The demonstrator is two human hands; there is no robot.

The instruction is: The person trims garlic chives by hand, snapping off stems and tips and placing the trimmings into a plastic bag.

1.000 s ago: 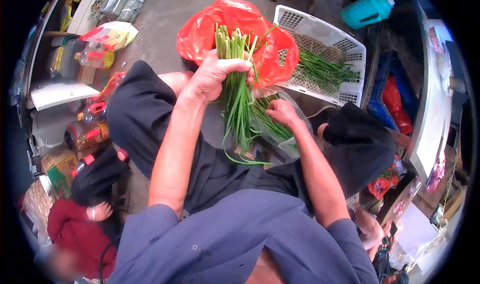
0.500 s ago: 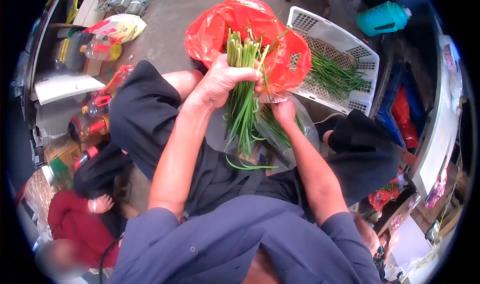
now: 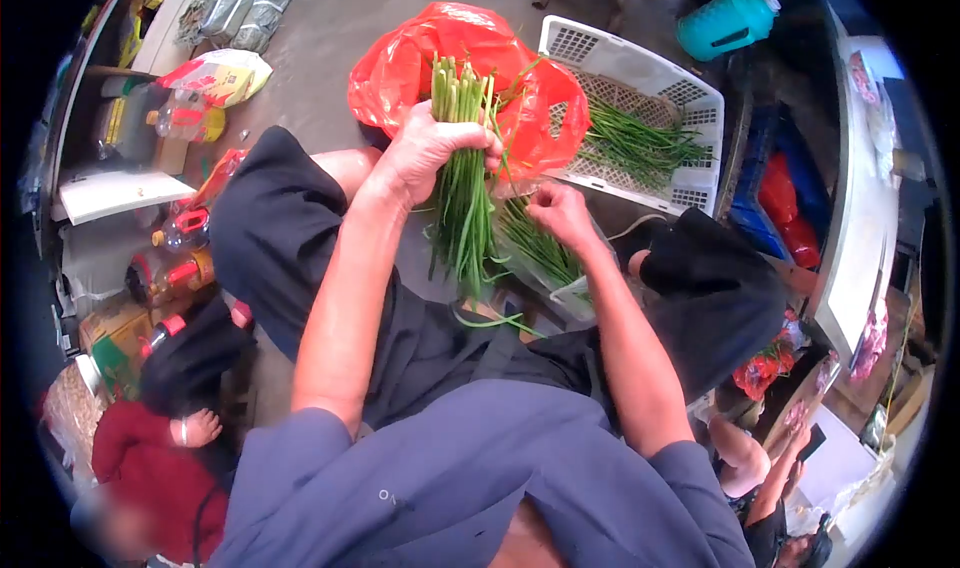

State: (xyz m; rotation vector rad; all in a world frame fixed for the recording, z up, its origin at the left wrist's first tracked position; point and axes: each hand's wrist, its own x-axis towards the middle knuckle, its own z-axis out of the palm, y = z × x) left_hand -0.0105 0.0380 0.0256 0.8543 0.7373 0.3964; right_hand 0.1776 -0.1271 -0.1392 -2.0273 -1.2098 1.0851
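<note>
The left hand is clenched round an upright bunch of garlic chives, cut ends up, leaves hanging above the lap; beyond it lies the red plastic bag; the right hand has its fingers curled at the clear plastic bag, though whether they pinch a stalk I cannot tell; this looks like gathering stalks into the fist, where adding one calls for a slight loosening of the left thumb and level cut ends; at right, loose chives lie in the white crate.

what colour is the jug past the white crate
The jug is teal, showing best in the head view.
</note>
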